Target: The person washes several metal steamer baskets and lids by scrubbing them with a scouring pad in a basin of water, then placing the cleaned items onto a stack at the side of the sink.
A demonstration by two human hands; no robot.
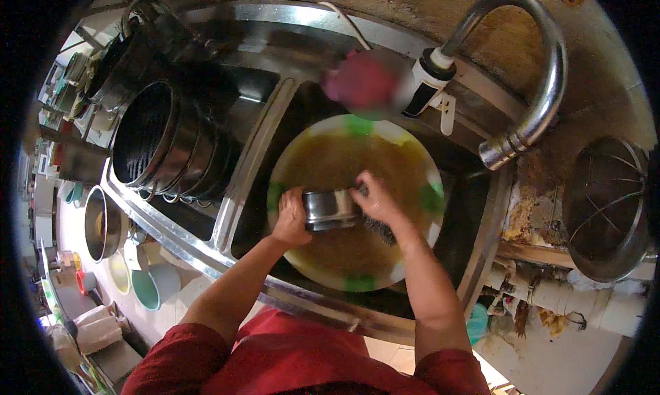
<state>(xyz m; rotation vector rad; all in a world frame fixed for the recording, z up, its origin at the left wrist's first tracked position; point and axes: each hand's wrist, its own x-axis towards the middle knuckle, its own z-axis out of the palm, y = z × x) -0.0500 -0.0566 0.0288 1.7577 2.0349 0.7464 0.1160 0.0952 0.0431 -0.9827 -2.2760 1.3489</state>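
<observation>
My left hand (293, 217) grips the left side of a small round stainless steel container (329, 209), which is tilted onto its side over a large basin. My right hand (376, 201) is at the container's right side, its fingers curled around part of a dark wire scourer (380, 231); motion blurs the fingertips. Below both hands, the white and green basin (358, 282) holds murky brown water and stands in the right sink compartment.
A curved metal faucet (554, 70) arches at the upper right. Nested dark metal pots (178, 137) lie in the left sink compartment, beyond the steel divider (258, 158). A wire-ribbed round metal strainer (606, 209) hangs at the far right. Buckets (147, 289) stand on the floor at the left.
</observation>
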